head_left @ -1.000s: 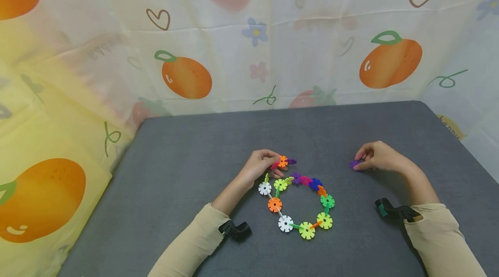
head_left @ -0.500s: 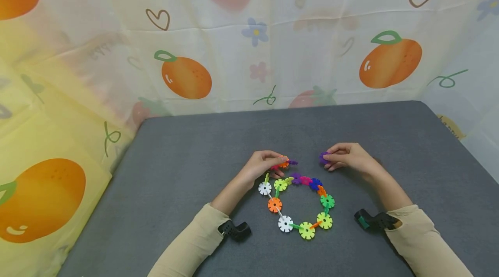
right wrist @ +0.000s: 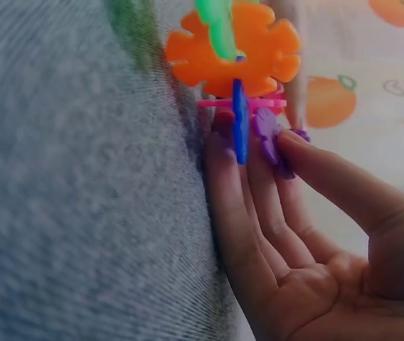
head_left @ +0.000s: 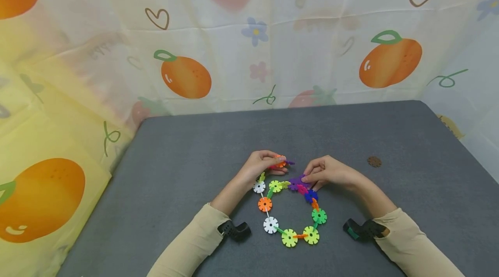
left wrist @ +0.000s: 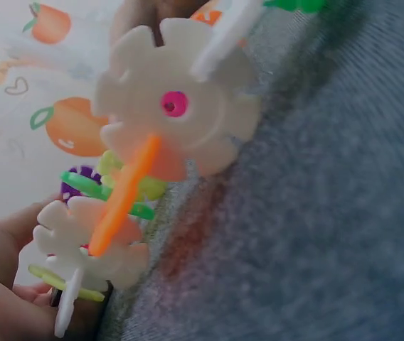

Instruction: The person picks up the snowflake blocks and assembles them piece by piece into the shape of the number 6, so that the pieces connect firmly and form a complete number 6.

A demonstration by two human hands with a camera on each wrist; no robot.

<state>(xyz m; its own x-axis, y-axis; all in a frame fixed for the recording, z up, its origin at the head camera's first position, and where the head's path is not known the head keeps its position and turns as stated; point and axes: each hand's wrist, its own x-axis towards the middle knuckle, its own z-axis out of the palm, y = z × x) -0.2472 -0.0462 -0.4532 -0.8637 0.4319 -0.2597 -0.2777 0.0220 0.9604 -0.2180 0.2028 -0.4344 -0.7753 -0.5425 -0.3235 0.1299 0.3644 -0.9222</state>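
Note:
A loop of linked, notched plastic snowflake discs in several colours lies on the table; its green disc (head_left: 319, 216) is at the right side. My left hand (head_left: 260, 165) grips a short string at the loop's far left, with an orange disc (head_left: 280, 161) showing and a purple one at its tip. Thumb and fingers of my right hand (head_left: 329, 171) pinch a loose purple disc (right wrist: 267, 138) right at the loop's far edge, close to the pink disc (right wrist: 209, 104) and blue disc (right wrist: 240, 124). Fingers hide whether the purple discs are joined.
A single brown disc (head_left: 374, 162) lies on the grey table (head_left: 210, 138), right of my right hand. Black straps (head_left: 236, 230) sit at both wrists. A fruit-printed cloth (head_left: 234, 52) hangs behind the table's far edge.
My right hand has moved left with the purple disc, from the table's right side to the loop, uncovering the brown disc. The loop's near part has shifted left. My left hand has barely moved.

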